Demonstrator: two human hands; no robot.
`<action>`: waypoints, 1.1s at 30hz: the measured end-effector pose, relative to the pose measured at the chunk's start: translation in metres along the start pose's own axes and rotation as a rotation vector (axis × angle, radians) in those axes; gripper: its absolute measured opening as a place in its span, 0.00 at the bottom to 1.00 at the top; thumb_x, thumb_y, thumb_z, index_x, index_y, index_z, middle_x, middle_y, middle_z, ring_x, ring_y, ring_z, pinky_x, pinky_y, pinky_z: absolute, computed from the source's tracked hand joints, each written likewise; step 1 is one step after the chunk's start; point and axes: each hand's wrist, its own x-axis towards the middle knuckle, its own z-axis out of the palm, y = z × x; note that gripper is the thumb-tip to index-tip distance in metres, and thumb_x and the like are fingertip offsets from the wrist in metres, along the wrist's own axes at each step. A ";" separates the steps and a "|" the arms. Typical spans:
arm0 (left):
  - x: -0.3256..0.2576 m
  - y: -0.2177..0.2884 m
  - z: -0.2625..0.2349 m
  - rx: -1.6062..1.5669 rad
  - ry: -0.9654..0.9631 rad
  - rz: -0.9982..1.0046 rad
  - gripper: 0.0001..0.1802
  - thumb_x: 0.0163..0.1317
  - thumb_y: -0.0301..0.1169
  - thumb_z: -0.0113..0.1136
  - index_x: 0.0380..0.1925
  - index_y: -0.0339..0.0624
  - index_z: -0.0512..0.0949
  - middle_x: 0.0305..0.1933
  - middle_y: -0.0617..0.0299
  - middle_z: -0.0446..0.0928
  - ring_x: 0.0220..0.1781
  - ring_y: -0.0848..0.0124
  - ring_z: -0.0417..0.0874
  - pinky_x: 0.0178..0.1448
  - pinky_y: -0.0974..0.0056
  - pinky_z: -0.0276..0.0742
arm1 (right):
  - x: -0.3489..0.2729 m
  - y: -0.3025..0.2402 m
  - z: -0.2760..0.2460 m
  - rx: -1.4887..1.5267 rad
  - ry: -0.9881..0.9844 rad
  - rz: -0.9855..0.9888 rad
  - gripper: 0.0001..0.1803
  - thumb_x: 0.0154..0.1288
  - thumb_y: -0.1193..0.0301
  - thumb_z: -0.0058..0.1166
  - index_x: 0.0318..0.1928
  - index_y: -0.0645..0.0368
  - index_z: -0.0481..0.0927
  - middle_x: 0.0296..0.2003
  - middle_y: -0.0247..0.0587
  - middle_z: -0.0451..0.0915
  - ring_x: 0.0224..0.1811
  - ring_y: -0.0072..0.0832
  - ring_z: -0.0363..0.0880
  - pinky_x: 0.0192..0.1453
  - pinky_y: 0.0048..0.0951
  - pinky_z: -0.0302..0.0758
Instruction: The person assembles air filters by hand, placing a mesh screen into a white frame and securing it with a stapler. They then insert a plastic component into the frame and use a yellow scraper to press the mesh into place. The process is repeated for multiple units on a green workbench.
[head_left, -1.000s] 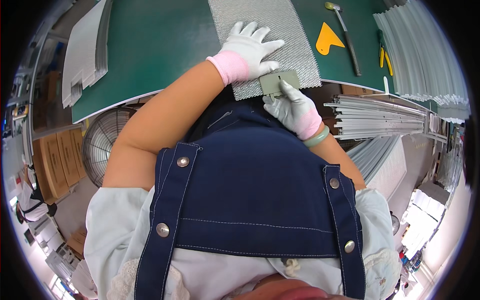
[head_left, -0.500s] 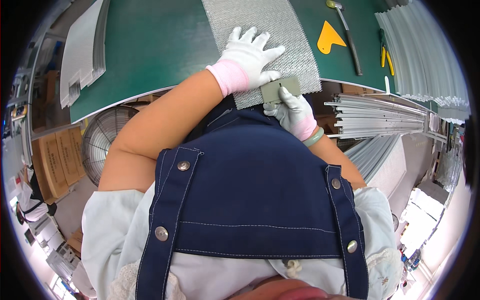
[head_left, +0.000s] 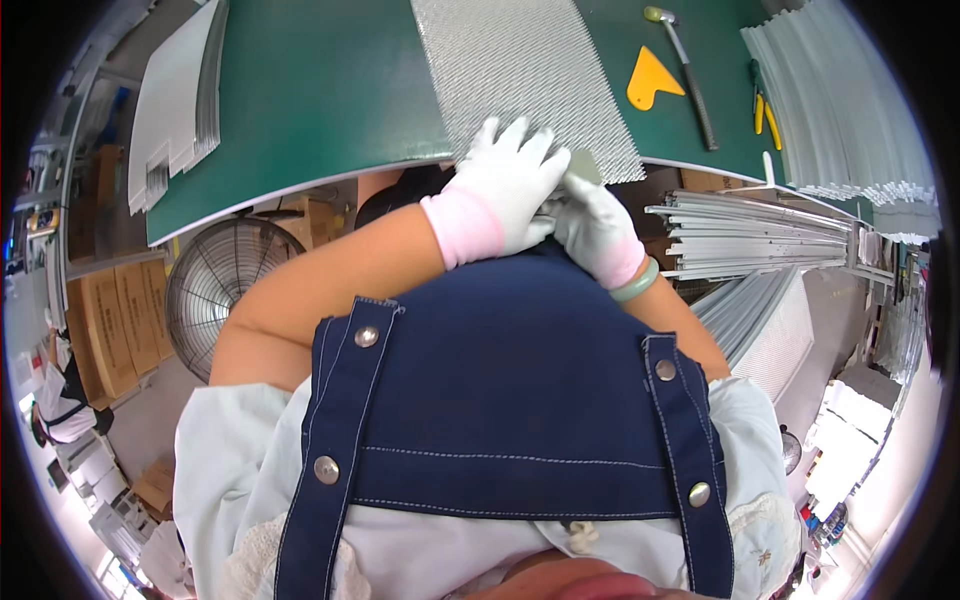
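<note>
A long silvery sheet with a ridged, mesh-like surface (head_left: 525, 70) lies across the bench, its near end reaching the front edge. My left hand (head_left: 510, 185), in a white glove with a pink cuff, rests over that near end with fingers spread forward. Close against it on the right, my gloved right hand (head_left: 597, 230) is closed on a flat grey-green block (head_left: 584, 167). Only the block's upper part shows above the fingers. My left hand hides the sheet's near left corner.
The green bench (head_left: 320, 90) carries a yellow scraper (head_left: 652, 80), a hammer (head_left: 685, 75) and yellow-handled pliers (head_left: 766, 110). Stacked pale sheets stand left (head_left: 180, 100) and right (head_left: 840, 100). Below are a fan (head_left: 225, 285), cardboard boxes (head_left: 120, 320) and metal strips (head_left: 755, 235).
My left hand has slid back toward my body, down the sheet. The right hand has turned the block, which is now mostly hidden, and the two hands are closer together.
</note>
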 end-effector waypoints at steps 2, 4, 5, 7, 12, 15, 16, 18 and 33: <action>0.000 -0.001 -0.013 0.049 0.056 -0.012 0.28 0.54 0.32 0.63 0.55 0.35 0.70 0.54 0.47 0.75 0.57 0.49 0.74 0.63 0.47 0.69 | -0.003 -0.016 0.021 -0.190 0.035 -0.027 0.24 0.69 0.71 0.51 0.63 0.65 0.68 0.56 0.44 0.76 0.60 0.32 0.74 0.68 0.36 0.68; 0.004 0.000 -0.036 -0.034 0.088 -0.065 0.26 0.54 0.26 0.60 0.56 0.36 0.71 0.53 0.48 0.76 0.56 0.50 0.76 0.61 0.51 0.73 | -0.004 -0.031 0.040 -0.373 -0.022 -0.100 0.36 0.60 0.70 0.58 0.69 0.66 0.64 0.64 0.46 0.70 0.71 0.34 0.64 0.76 0.36 0.56; 0.006 0.000 -0.053 -0.078 0.101 -0.090 0.26 0.54 0.23 0.58 0.56 0.37 0.72 0.53 0.49 0.77 0.55 0.51 0.78 0.60 0.53 0.75 | -0.002 -0.038 0.050 -0.417 -0.109 -0.116 0.40 0.58 0.67 0.62 0.69 0.66 0.63 0.68 0.47 0.66 0.73 0.35 0.60 0.78 0.36 0.51; -0.002 -0.008 -0.084 0.003 0.314 -0.052 0.26 0.57 0.25 0.54 0.59 0.41 0.72 0.52 0.51 0.78 0.51 0.56 0.81 0.49 0.58 0.80 | 0.006 -0.065 0.070 -0.844 -0.317 -0.167 0.40 0.58 0.64 0.64 0.68 0.68 0.65 0.68 0.49 0.66 0.73 0.36 0.60 0.77 0.37 0.52; -0.046 -0.034 -0.140 -0.708 0.985 -0.511 0.21 0.66 0.23 0.61 0.59 0.33 0.71 0.54 0.49 0.80 0.51 0.61 0.84 0.56 0.63 0.80 | 0.015 -0.127 0.088 -1.168 0.089 -0.658 0.14 0.70 0.69 0.54 0.47 0.66 0.84 0.38 0.41 0.86 0.40 0.25 0.83 0.49 0.27 0.78; -0.080 -0.049 -0.140 -1.195 1.055 -0.538 0.25 0.65 0.25 0.63 0.60 0.35 0.68 0.52 0.57 0.79 0.51 0.68 0.81 0.59 0.66 0.77 | 0.050 -0.156 0.000 -1.288 0.830 -0.671 0.19 0.72 0.60 0.53 0.45 0.67 0.84 0.38 0.45 0.86 0.39 0.28 0.84 0.47 0.29 0.77; -0.090 -0.053 -0.129 -1.259 1.085 -0.669 0.27 0.64 0.24 0.64 0.62 0.36 0.68 0.55 0.59 0.77 0.56 0.69 0.78 0.63 0.65 0.74 | 0.057 -0.162 -0.023 -1.726 1.016 -0.507 0.26 0.70 0.50 0.53 0.47 0.65 0.83 0.40 0.52 0.86 0.43 0.39 0.84 0.51 0.36 0.77; -0.109 -0.060 -0.082 -1.496 1.130 -0.811 0.27 0.62 0.21 0.64 0.62 0.38 0.69 0.55 0.62 0.77 0.56 0.70 0.77 0.64 0.65 0.73 | 0.073 -0.157 -0.055 -2.015 1.142 0.034 0.37 0.64 0.38 0.52 0.50 0.63 0.81 0.45 0.57 0.84 0.54 0.50 0.81 0.58 0.42 0.75; -0.179 -0.043 -0.029 -1.790 0.864 -1.102 0.25 0.72 0.37 0.56 0.59 0.27 0.70 0.55 0.56 0.77 0.57 0.70 0.76 0.64 0.65 0.70 | 0.082 -0.158 -0.075 -1.853 1.004 0.141 0.35 0.56 0.56 0.70 0.54 0.74 0.76 0.46 0.53 0.83 0.48 0.37 0.82 0.57 0.34 0.75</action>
